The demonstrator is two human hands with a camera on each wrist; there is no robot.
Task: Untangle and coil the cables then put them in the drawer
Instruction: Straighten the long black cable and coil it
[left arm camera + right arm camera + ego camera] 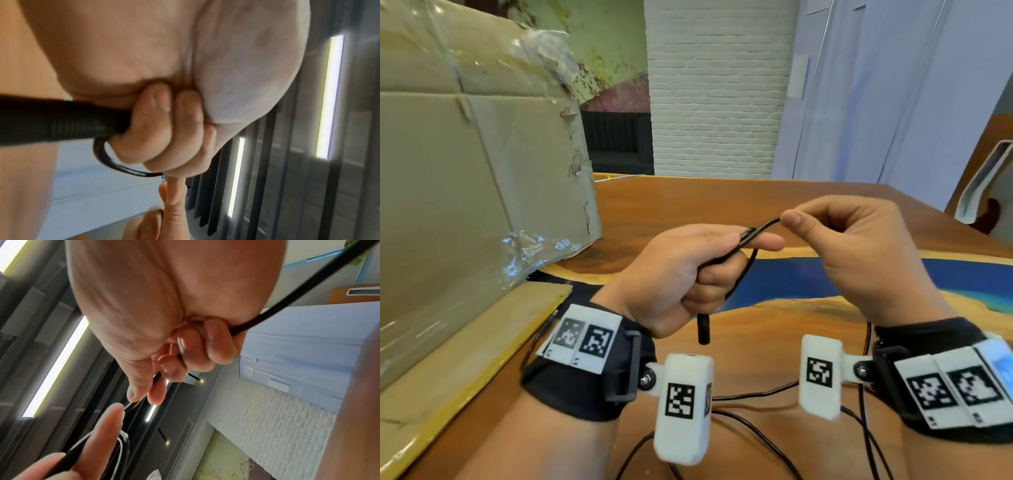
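The left hand [681,274] has its fingers [156,123] curled tight around a black cable [726,257], whose plug end hangs down below the fist while a small loop passes over the outstretched forefinger. Just to the right, the right hand [859,253] pinches the same cable between thumb and forefinger, its other fingers [218,345] curled around the cable. Both hands are raised above the wooden worktop [722,202], with a cardboard box [476,154] at the far left.
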